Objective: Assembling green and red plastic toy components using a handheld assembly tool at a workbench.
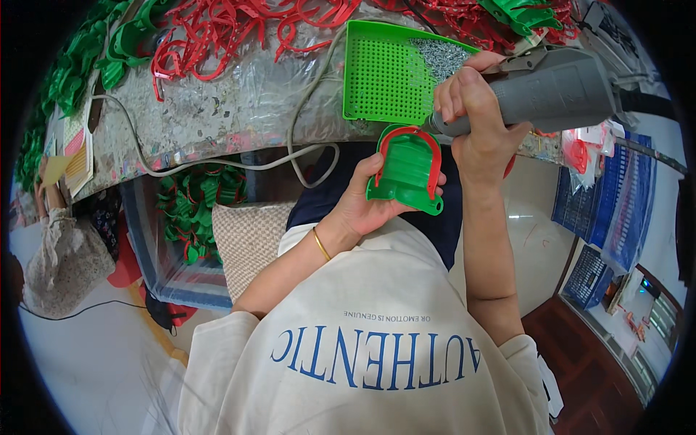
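Observation:
My left hand is closed around a green plastic scoop-shaped piece, held just off the table's front edge. A red U-shaped plastic band sits along the inside of its rim. My right hand grips a grey power screwdriver lying nearly level, its nose pointing left. The nose is beside the top of the red band; whether it touches is hidden by my fingers. Just behind stands a green perforated basket, with a heap of small silver screws in its far right corner.
Red bands are piled along the table's back, with green pieces at left. A grey cable loops over the table edge. Below left, a crate holds assembled pieces. Another person's sleeve shows far left; blue crates stand right.

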### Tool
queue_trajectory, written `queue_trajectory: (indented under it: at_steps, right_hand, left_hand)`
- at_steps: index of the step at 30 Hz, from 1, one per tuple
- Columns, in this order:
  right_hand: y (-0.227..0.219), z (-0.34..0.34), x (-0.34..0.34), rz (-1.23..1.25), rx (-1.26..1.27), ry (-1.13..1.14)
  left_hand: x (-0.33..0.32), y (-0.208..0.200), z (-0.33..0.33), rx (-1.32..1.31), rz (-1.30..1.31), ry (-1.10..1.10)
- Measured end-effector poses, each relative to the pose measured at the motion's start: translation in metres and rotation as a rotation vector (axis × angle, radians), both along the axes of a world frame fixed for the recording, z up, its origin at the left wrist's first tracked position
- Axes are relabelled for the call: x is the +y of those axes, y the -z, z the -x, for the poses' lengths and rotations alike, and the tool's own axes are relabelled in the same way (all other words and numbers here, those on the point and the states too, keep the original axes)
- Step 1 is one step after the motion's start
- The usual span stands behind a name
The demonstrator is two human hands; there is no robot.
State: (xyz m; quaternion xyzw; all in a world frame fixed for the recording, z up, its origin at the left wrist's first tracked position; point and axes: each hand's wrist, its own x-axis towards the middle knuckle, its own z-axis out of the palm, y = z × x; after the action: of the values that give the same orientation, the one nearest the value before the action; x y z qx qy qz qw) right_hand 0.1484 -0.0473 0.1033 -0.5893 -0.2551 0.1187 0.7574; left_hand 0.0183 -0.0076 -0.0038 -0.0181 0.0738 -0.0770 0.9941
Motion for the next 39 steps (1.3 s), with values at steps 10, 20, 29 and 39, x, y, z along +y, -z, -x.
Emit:
queue_trajectory:
  at_steps: [10, 20, 29, 39]
  right_hand:
    - [-0.001, 0.008, -0.003, -0.011, -0.127, -0.008]
    - [0.0, -0.048, 0.007, -0.202, 0.02, -0.154]
    - [0.052, -0.067, 0.027, -0.123, -0.014, 0.069]
    - [0.058, -0.069, 0.031, -0.117, -0.052, 0.08]
  left_hand:
    - [0.006, -0.022, 0.003, 0.029, -0.03, -0.033]
    - [0.007, -0.011, 0.0, -0.008, -0.012, -0.03]
    - [0.006, -0.004, 0.001, 0.03, 0.037, -0.008]
    - [0.006, -0.003, -0.002, 0.053, 0.008, -0.024]
